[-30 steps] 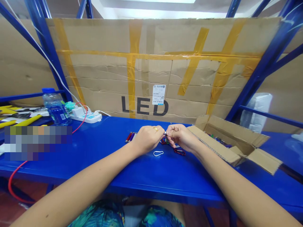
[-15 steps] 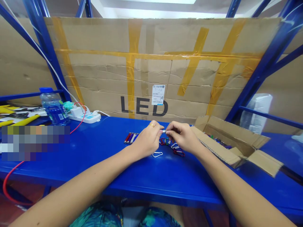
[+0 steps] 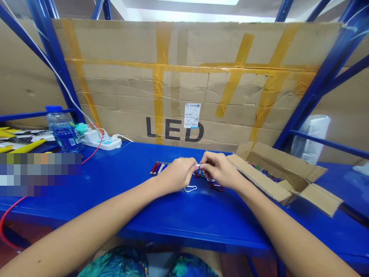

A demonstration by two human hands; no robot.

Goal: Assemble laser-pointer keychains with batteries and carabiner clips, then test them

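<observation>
My left hand (image 3: 178,174) and my right hand (image 3: 218,168) meet above the blue table, fingertips almost touching. Pinched between them is a small silver metal tube (image 3: 197,165), mostly hidden by the fingers. The left hand grips its left part and the right hand its right end, where any finer detail is too small to tell. Just below the hands lie a silver carabiner (image 3: 190,189) and a red carabiner (image 3: 216,187). Several more coloured carabiners show partly behind the right fingers. Left of my left hand, slim tubes (image 3: 157,168) in red, purple, silver and blue lie in a row.
An open cardboard box (image 3: 256,181) with small coloured items stands at right. A blue bottle (image 3: 63,130), a white power strip (image 3: 107,144) and yellow-handled items (image 3: 29,147) are at left. A large cardboard sheet (image 3: 129,92) forms the back, with blue rack posts beside it.
Both hands have come slightly lower with the silver tube still pinched between them. The left hand has turned a little, and the view has shifted slightly.
</observation>
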